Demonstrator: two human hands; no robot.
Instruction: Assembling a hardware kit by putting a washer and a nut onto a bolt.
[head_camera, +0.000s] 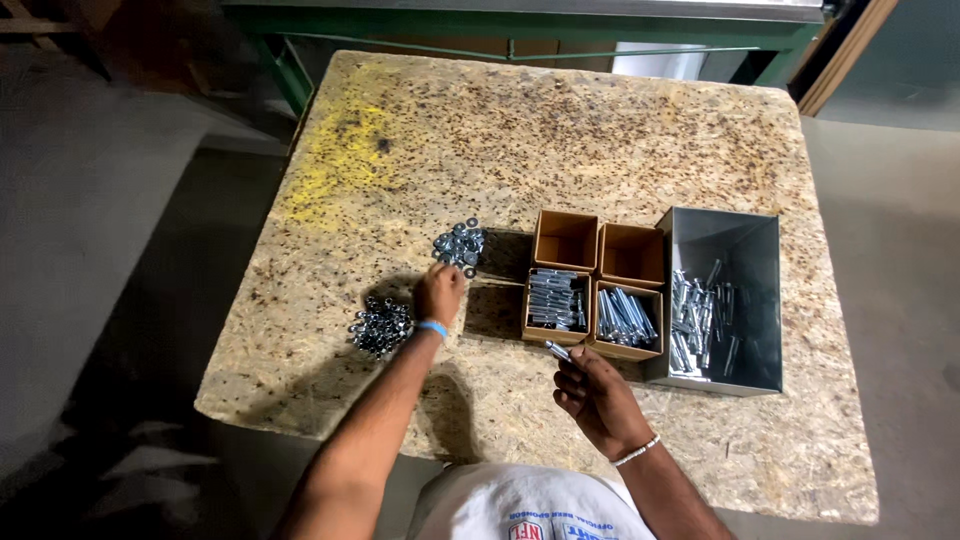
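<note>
A: how far along? two near boxes (590, 315) hold finished bolts, two far boxes (598, 245) empty

B: right hand (598, 400) fingers clamped on a bolt (557, 350), left hand (438, 292) fingers together reaching the washer pile (460, 245); nuts (380, 326) left, bin (722, 300) right

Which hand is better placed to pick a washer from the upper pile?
Left. The left hand is stretched out just below the washer pile, apparently free, while the right hand holds a bolt near the cardboard boxes.
</note>
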